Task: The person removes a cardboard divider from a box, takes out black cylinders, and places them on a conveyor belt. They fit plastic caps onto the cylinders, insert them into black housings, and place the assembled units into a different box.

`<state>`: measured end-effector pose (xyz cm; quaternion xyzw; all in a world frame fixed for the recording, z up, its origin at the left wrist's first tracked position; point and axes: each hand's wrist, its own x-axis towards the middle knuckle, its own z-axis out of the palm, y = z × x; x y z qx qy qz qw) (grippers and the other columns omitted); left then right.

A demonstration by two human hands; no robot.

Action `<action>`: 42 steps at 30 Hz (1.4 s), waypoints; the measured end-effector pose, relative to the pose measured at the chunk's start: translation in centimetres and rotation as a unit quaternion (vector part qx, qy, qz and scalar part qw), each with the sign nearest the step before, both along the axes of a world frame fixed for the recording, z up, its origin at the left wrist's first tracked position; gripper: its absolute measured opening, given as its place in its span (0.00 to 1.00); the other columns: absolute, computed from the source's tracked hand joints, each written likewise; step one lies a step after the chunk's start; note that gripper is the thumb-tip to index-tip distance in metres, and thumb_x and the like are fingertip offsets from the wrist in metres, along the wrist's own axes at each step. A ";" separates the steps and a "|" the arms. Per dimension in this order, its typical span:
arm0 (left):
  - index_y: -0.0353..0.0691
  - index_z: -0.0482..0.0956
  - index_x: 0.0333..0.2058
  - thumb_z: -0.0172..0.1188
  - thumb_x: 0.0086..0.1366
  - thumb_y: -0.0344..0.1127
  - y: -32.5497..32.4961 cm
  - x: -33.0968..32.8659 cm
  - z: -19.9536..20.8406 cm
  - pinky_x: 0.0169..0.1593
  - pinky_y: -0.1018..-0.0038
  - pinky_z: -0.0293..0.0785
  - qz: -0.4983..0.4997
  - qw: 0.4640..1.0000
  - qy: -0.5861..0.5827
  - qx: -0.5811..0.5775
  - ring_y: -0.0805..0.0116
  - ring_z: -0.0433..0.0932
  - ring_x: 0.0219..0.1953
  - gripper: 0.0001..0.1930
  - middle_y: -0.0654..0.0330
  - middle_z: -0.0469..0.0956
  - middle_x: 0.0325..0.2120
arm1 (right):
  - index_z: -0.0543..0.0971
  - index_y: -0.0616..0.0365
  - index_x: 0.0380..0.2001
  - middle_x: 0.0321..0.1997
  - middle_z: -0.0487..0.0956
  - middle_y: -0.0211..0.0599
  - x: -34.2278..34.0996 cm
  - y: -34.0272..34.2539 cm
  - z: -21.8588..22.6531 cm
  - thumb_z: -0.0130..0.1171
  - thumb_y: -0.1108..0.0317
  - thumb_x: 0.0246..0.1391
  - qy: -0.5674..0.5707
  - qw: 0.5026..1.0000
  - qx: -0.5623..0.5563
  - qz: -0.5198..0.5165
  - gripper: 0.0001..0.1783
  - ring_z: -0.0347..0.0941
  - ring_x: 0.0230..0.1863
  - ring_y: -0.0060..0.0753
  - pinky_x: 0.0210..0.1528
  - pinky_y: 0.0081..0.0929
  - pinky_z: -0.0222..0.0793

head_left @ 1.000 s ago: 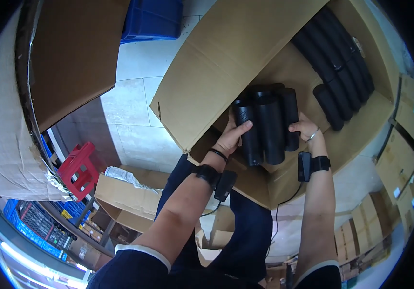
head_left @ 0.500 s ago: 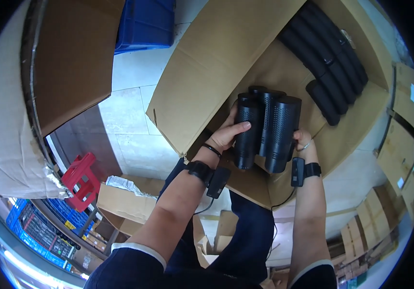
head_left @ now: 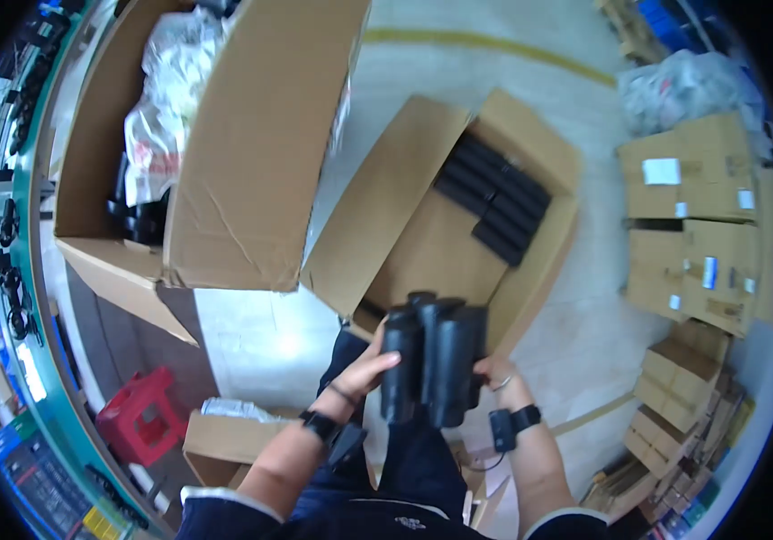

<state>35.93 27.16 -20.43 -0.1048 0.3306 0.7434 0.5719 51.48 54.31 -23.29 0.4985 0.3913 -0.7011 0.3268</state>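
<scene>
Several black cylinders (head_left: 454,364) are clasped upright in a bundle between my two hands, held in front of my legs at the near end of an open carton. My left hand (head_left: 368,367) wraps the bundle's left side, thumb across the front of one cylinder. On the right side my right hand (head_left: 497,371) presses in, its fingers partly hidden behind the bundle. Inside the open carton (head_left: 427,247), more black cylinders (head_left: 499,193) lie side by side at the far right end. Its near end is partly hidden by the held bundle.
At the left stands a larger carton (head_left: 242,171) with clear plastic bags (head_left: 170,99) and black parts inside. A red plastic stool (head_left: 143,414) is at lower left, beside a green-edged workbench (head_left: 35,360). Stacked cartons (head_left: 688,216) line the right.
The bundle of cylinders has been lifted up out of the carton and toward my body. My view has risen and turned left, showing the larger carton and its bags.
</scene>
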 end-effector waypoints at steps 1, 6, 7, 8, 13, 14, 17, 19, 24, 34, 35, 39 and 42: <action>0.46 0.38 0.66 0.65 0.51 0.49 -2.0 0.1 2.8 0.62 0.64 0.55 0.000 1.000 0.011 -0.012 0.59 0.54 0.62 0.52 0.54 0.53 0.60 | 0.75 0.70 0.45 0.40 0.79 0.43 -2.2 -2.8 4.7 0.66 0.71 0.35 0.029 1.000 -0.010 -0.001 0.28 0.77 0.42 0.39 0.49 0.33 0.72; 0.44 0.49 0.63 0.64 0.53 0.52 -12.6 3.5 10.0 0.52 0.62 0.70 0.066 0.996 -0.014 -0.050 0.59 0.66 0.53 0.45 0.54 0.62 0.54 | 0.62 0.58 0.59 0.56 0.70 0.37 -6.7 -12.1 17.3 0.70 0.63 0.39 0.180 0.961 -0.210 0.014 0.43 0.67 0.57 0.33 0.59 0.31 0.62; 0.43 0.52 0.62 0.64 0.53 0.53 -14.8 4.0 11.5 0.50 0.62 0.71 0.085 0.994 -0.025 -0.058 0.60 0.68 0.51 0.44 0.54 0.65 0.52 | 0.61 0.58 0.60 0.57 0.69 0.37 -7.7 -14.0 20.1 0.70 0.62 0.39 0.192 0.956 -0.221 0.033 0.44 0.66 0.58 0.33 0.60 0.31 0.61; 0.41 0.57 0.59 0.64 0.53 0.55 -16.7 4.2 13.0 0.50 0.62 0.72 0.090 0.993 -0.035 -0.066 0.60 0.72 0.48 0.41 0.54 0.70 0.48 | 0.61 0.57 0.60 0.58 0.68 0.37 -8.4 -15.7 22.4 0.69 0.60 0.41 0.191 0.952 -0.236 0.048 0.43 0.64 0.59 0.32 0.61 0.32 0.60; 0.43 0.59 0.57 0.63 0.54 0.56 -24.9 5.0 19.7 0.49 0.60 0.73 0.222 0.968 -0.045 -0.111 0.61 0.73 0.47 0.38 0.56 0.71 0.47 | 0.73 0.65 0.48 0.48 0.77 0.43 -12.0 -24.6 25.4 0.66 0.61 0.45 0.197 0.933 -0.284 0.103 0.28 0.75 0.47 0.37 0.55 0.34 0.69; 0.45 0.60 0.57 0.63 0.54 0.55 -26.7 4.6 21.4 0.50 0.58 0.72 0.219 0.967 -0.047 -0.117 0.61 0.72 0.48 0.37 0.55 0.71 0.48 | 0.74 0.66 0.46 0.46 0.78 0.44 -13.1 -26.4 25.2 0.64 0.61 0.47 0.168 0.936 -0.286 0.120 0.26 0.75 0.47 0.38 0.54 0.35 0.69; 0.51 0.40 0.65 0.63 0.54 0.57 -32.3 4.0 23.4 0.56 0.50 0.63 0.246 0.964 -0.078 -0.064 0.52 0.58 0.60 0.49 0.50 0.52 0.61 | 0.72 0.66 0.49 0.48 0.77 0.46 -16.0 -32.5 27.8 0.62 0.63 0.48 0.152 0.941 -0.264 0.145 0.26 0.74 0.49 0.41 0.55 0.40 0.69; 0.53 0.37 0.66 0.63 0.53 0.58 -36.8 2.9 23.6 0.59 0.52 0.59 0.297 0.954 0.014 -0.021 0.52 0.55 0.62 0.51 0.49 0.48 0.63 | 0.69 0.65 0.52 0.50 0.76 0.44 -18.4 -37.1 26.5 0.69 0.60 0.42 0.168 0.928 -0.280 0.181 0.34 0.74 0.49 0.41 0.55 0.40 0.69; 0.51 0.43 0.64 0.64 0.51 0.60 -51.2 2.0 29.3 0.58 0.57 0.63 0.406 0.910 0.060 -0.063 0.54 0.58 0.61 0.50 0.49 0.53 0.60 | 0.70 0.63 0.52 0.48 0.77 0.44 -24.6 -53.4 27.1 0.70 0.59 0.41 0.190 0.894 -0.313 0.260 0.35 0.74 0.48 0.40 0.53 0.42 0.70; 0.41 0.59 0.58 0.60 0.59 0.52 -75.0 0.5 28.4 0.51 0.61 0.73 0.657 0.748 0.090 -0.016 0.61 0.74 0.49 0.34 0.51 0.71 0.50 | 0.70 0.63 0.49 0.49 0.76 0.43 -36.4 -86.1 28.1 0.66 0.57 0.46 0.109 0.771 -0.393 0.488 0.30 0.73 0.48 0.42 0.55 0.43 0.68; 0.40 0.60 0.58 0.59 0.60 0.51 -76.9 0.4 28.6 0.51 0.62 0.74 0.671 0.735 0.097 -0.006 0.61 0.74 0.49 0.33 0.51 0.71 0.50 | 0.70 0.64 0.49 0.49 0.76 0.43 -37.1 -89.2 27.9 0.65 0.57 0.48 0.110 0.764 -0.390 0.502 0.30 0.73 0.48 0.42 0.54 0.43 0.68; 0.41 0.71 0.51 0.60 0.59 0.46 -82.2 0.2 32.4 0.49 0.70 0.75 0.738 0.667 0.099 -0.010 0.67 0.77 0.45 0.24 0.56 0.76 0.46 | 0.66 0.61 0.56 0.51 0.73 0.40 -39.7 -98.0 29.1 0.56 0.53 0.54 0.217 0.740 -0.214 0.600 0.31 0.73 0.47 0.37 0.48 0.28 0.71; 0.47 0.75 0.47 0.64 0.55 0.51 -85.2 -1.4 33.7 0.43 0.70 0.76 0.776 0.614 0.132 -0.064 0.70 0.79 0.40 0.23 0.63 0.79 0.41 | 0.50 0.56 0.66 0.66 0.56 0.41 -41.9 -100.2 31.3 0.48 0.47 0.56 0.614 0.342 -0.261 0.662 0.40 0.53 0.64 0.36 0.63 0.32 0.52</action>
